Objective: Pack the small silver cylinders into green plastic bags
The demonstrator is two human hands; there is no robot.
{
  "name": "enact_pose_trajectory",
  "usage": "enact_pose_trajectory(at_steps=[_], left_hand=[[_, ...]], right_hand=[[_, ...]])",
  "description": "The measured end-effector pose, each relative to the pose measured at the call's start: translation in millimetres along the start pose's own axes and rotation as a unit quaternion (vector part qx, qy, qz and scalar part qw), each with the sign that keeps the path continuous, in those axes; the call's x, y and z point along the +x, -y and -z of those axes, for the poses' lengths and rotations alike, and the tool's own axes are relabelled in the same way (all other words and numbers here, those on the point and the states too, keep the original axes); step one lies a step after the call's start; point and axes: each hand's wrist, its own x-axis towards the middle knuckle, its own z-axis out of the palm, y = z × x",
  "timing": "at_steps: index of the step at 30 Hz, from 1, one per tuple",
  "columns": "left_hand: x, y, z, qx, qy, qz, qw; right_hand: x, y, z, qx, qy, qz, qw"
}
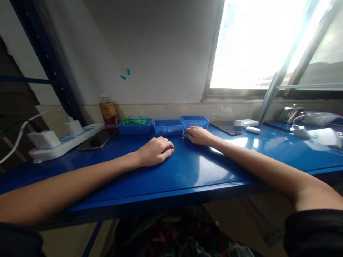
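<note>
My left hand [155,151] rests on the blue tabletop, its fingers loosely bent and a gap between thumb and forefinger. Nothing shows in it. Farther forward, my right hand [199,135] lies low over the table with its fingers curled in. A tiny dark-and-light piece [183,136] is at its fingertips; its kind is too small to make out. Just beyond that hand stand a middle blue bin [169,129], whose contents I cannot make out, and a right blue bin [202,123]. The left blue bin [135,129] holds green pieces [135,121].
On the left are a power strip [72,142] with plugged chargers and a dark phone [98,139]. A bottle [109,112] stands by the wall. To the right lie a dark flat device [226,128], a white case [252,130] and a white cylindrical device [324,137].
</note>
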Motion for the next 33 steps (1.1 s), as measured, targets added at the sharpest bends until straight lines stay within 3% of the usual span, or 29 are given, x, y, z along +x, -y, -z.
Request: enact_pose_trajectory(at_steps=[7,22,28,33], left_hand=[[0.2,1.3,-0.8,-0.012,-0.004,-0.003,1.000],[0.1,2.8,-1.5,0.021,0.004,-0.014,1.000],[0.1,-0.2,-0.7,0.015,0.002,-0.003,1.000],[0.4,1.0,-0.2,-0.056,-0.049,0.077,0.994]], right_hand=[[-0.9,2.0,0.7,0.024,-0.010,0.054,0.998],[0.9,2.1,0.4,0.000,-0.012,0.030,0.999],[-2.6,5.4,9.7,-0.004,-0.048,0.013,0.999],[-9.1,17.9,23.3,0.057,-0.129,0.099,0.985]])
